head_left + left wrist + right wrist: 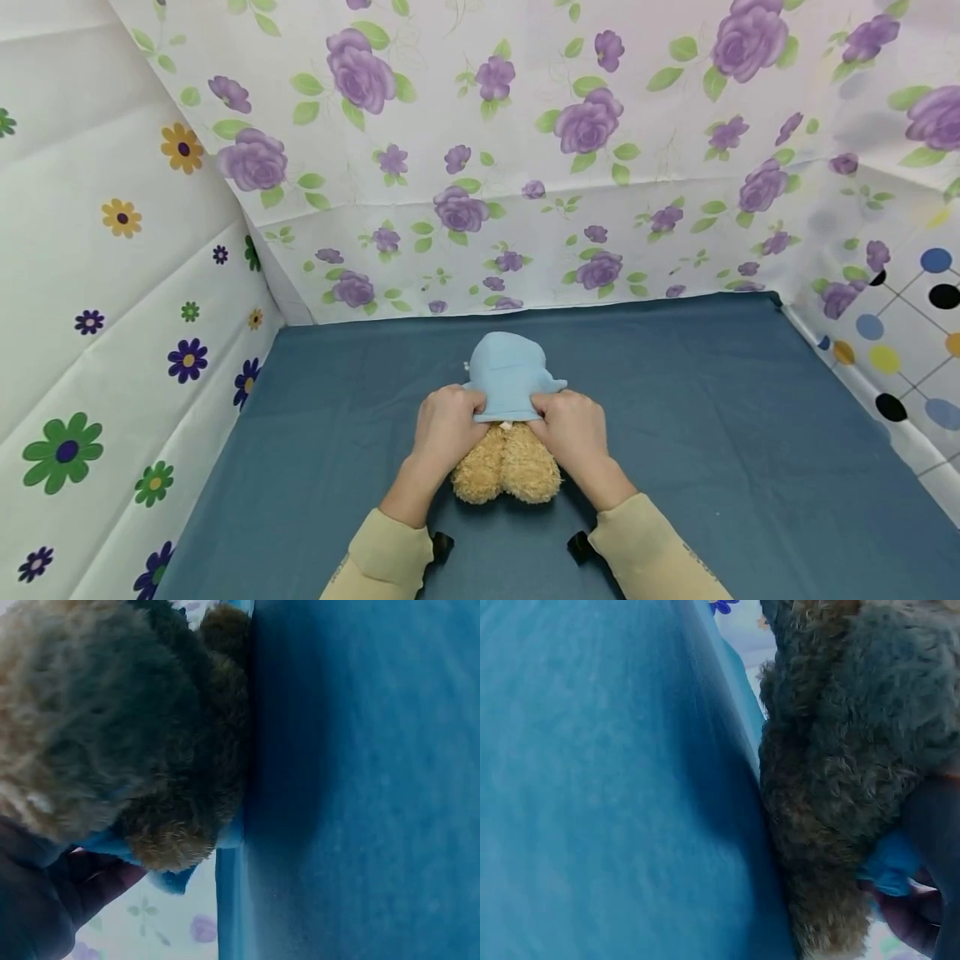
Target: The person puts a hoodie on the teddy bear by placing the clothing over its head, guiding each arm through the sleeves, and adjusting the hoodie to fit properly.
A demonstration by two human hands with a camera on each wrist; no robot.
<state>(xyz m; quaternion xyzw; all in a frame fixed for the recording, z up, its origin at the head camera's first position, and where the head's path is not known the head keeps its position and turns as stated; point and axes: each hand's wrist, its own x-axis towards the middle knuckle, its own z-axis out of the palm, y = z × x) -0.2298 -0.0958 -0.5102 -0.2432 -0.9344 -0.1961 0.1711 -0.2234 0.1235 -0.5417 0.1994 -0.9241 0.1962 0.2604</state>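
A fluffy tan stuffed toy (531, 467) lies on the blue-green cloth, its two rounded lower parts toward me. Light blue doll clothing (508, 375) covers its far part, and a small white tag shows at the hem. My left hand (447, 425) pinches the left side of the hem between thumb and fingers. On the opposite side, my right hand (573, 425) pinches the hem the same way. Curly fur (90, 712) fills much of the left wrist view, with blue fabric by the fingers. In the right wrist view, bunched blue fabric (892, 862) sits at my fingertips.
The blue-green cloth (712, 433) covers the table. White sheeting with purple roses (461, 208) hangs along the back. Flower-printed sheeting (112, 333) stands at the left, dotted sheeting (900, 358) at the right. Dark straps (442, 547) sit at both wrists.
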